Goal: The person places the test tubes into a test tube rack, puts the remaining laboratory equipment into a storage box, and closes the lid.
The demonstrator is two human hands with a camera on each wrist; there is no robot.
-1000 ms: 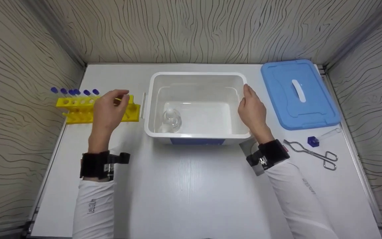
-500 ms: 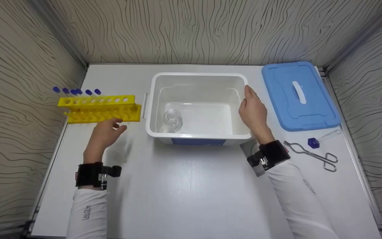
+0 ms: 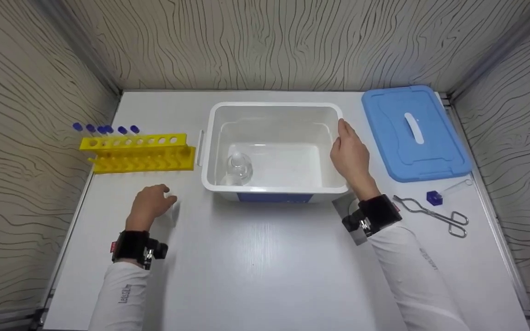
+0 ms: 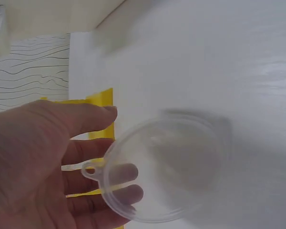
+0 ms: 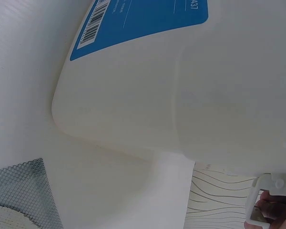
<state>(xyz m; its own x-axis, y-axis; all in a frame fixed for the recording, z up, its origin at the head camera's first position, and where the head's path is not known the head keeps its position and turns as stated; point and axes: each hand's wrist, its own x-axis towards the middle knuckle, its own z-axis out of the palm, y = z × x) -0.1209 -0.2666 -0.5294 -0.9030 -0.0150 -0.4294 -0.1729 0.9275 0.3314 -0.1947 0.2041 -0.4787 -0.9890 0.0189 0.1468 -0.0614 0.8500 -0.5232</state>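
My left hand is low over the table in front of the yellow test tube rack. It holds a clear plastic funnel. In the left wrist view the thumb and fingers grip the funnel by its rim, mouth facing the camera. My right hand lies along the right wall of the white tub. In the right wrist view its fingertips curl at the handle of the tub. A clear glass flask stands inside the tub at the front left.
Several blue-capped tubes stand at the rack's left end. A blue lid lies at the back right. Metal tongs, a blue cap with a clear tube, and a wire mesh square lie right of the tub's front.
My left hand has drawn back from the rack toward me and down to the table, now with the funnel in it. The right hand has stayed on the tub.
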